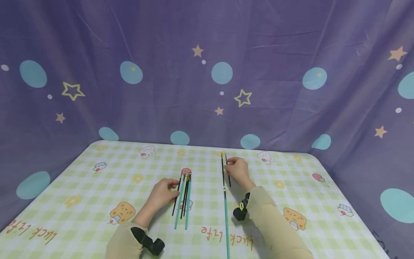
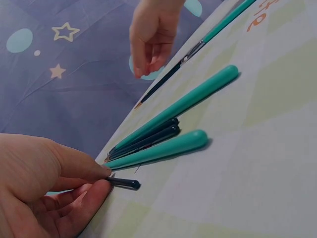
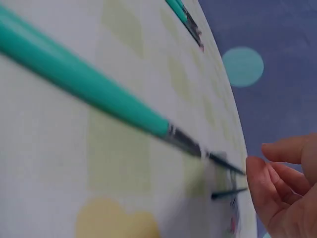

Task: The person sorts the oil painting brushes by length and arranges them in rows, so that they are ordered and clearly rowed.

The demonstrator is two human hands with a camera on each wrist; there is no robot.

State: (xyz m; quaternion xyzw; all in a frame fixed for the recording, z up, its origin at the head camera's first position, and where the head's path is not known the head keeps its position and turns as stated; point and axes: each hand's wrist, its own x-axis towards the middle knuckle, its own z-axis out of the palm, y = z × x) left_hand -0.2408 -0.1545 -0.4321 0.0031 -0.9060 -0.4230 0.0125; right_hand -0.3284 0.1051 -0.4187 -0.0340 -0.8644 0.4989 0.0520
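My left hand (image 1: 165, 192) pinches a thin black paintbrush (image 2: 126, 183) between thumb and fingers, its handle end poking out. To the right of it lies a loose group of paintbrushes: two teal ones (image 2: 178, 101) with thin black ones (image 1: 185, 201) between them. My right hand (image 1: 238, 169) hovers by two more black paintbrushes (image 1: 222, 167), thumb and index finger apart and the other fingers loosely bent. In the head view its fingers overlap the right one of these brushes; no grip shows. Below them lies a long teal paintbrush (image 1: 226, 223).
A green-and-white checked cloth with cartoon prints covers the table (image 1: 106, 180). Behind it hangs a purple curtain (image 1: 181, 100) with stars and blue spots. Black wrist cameras (image 1: 240, 212) sit on both sleeves.
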